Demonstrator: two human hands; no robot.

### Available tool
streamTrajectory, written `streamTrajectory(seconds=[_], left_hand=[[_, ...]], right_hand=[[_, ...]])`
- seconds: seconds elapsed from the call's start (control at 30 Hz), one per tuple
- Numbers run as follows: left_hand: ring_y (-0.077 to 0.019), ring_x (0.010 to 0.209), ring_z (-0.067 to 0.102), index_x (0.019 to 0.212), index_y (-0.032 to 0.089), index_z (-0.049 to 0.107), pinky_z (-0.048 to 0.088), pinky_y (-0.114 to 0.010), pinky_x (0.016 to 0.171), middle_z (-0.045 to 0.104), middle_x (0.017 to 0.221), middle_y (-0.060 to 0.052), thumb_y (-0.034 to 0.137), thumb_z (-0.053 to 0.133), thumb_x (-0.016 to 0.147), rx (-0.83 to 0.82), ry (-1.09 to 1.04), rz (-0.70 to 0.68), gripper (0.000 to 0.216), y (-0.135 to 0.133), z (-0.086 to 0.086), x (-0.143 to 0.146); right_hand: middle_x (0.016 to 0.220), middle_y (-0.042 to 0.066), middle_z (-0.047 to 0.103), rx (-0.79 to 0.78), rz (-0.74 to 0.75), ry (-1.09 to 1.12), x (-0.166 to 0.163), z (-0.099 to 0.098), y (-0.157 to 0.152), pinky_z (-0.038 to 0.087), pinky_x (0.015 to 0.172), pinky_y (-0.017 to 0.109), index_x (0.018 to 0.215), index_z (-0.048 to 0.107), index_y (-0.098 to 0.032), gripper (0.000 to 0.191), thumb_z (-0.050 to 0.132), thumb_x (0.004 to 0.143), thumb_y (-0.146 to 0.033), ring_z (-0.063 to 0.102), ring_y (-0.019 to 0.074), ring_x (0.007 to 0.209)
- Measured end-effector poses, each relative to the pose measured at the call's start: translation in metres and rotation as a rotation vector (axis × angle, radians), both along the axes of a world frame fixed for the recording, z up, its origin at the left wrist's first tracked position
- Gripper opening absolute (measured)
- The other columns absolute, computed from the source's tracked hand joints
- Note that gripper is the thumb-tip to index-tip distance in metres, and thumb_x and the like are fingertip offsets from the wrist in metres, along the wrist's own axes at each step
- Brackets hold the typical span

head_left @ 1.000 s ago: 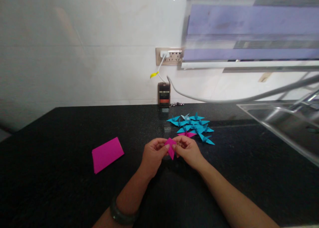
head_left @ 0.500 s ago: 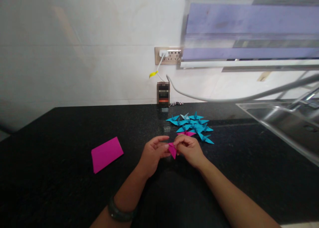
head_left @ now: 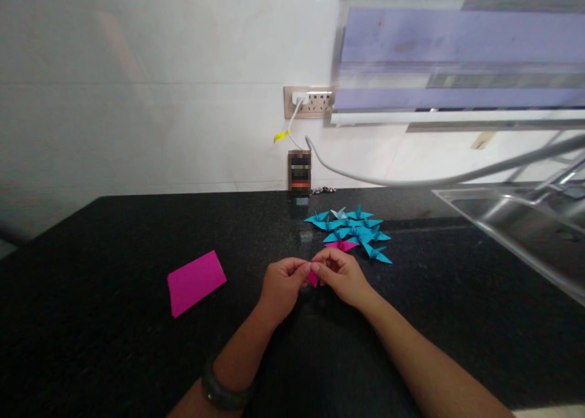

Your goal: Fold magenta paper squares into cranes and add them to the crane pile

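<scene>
My left hand (head_left: 280, 284) and my right hand (head_left: 342, 275) meet over the black counter (head_left: 114, 345), both pinching a small folded piece of pink paper (head_left: 313, 278). Only a small pink corner shows between the fingertips. Just beyond my right hand lies a pile of several blue paper cranes (head_left: 354, 229) with one pink crane (head_left: 342, 245) at its near edge. A stack of flat pink paper sheets (head_left: 195, 281) lies to the left of my left hand.
A small dark box (head_left: 300, 171) stands against the white wall under a socket strip (head_left: 309, 102) with a white cable. A steel sink (head_left: 525, 223) sits at the right. A blurred window frame hangs upper right.
The pink piece has been folded smaller and is now mostly hidden between my fingertips. Both hands have drawn closer together.
</scene>
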State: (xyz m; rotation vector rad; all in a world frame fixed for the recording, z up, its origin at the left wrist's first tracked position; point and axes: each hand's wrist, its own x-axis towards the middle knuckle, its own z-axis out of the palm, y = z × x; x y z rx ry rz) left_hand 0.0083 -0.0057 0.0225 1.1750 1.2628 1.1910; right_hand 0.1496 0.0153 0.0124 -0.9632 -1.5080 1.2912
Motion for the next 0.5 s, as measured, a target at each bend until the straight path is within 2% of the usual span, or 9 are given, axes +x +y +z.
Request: streamTrajectory(seconds=[0.27,0.4,0.5], left_hand=[[-0.0109,0.050,0.049,0.058,0.017,0.062,0.035,-0.021,0.050,0.055,0.051,0.002,0.029,0.054,0.074,0.205,0.265,0.030,0.021,-0.0050,0.0019,0.0003],[-0.0112,0.051,0.048,0.057,0.018,0.061,0.035,-0.021,0.052,0.054,0.052,0.002,0.029,0.054,0.074,0.248,0.257,0.014,0.022,-0.0065,0.0025,-0.0014],[-0.0105,0.051,0.047,0.054,0.016,0.059,0.035,-0.021,0.052,0.053,0.052,0.002,0.030,0.054,0.075,0.216,0.195,0.016,0.025,-0.0043,-0.0017,-0.0011]], right_hand=[[0.052,-0.005,0.047,0.014,0.025,-0.077,-0.0009,-0.0029,-0.0014,0.034,0.042,0.019,0.071,0.052,-0.016,0.021,0.053,0.077,-0.036,0.044,0.0068,0.042],[0.052,-0.004,0.049,-0.025,0.025,0.002,-0.0037,0.0025,-0.0055,0.036,0.043,0.020,0.068,0.053,-0.016,0.024,0.056,0.075,-0.038,0.046,0.0074,0.043],[0.051,-0.004,0.051,-0.056,-0.025,0.052,-0.0055,0.0040,-0.0060,0.036,0.042,0.020,0.065,0.054,-0.016,0.024,0.060,0.071,-0.038,0.046,0.0072,0.041]])
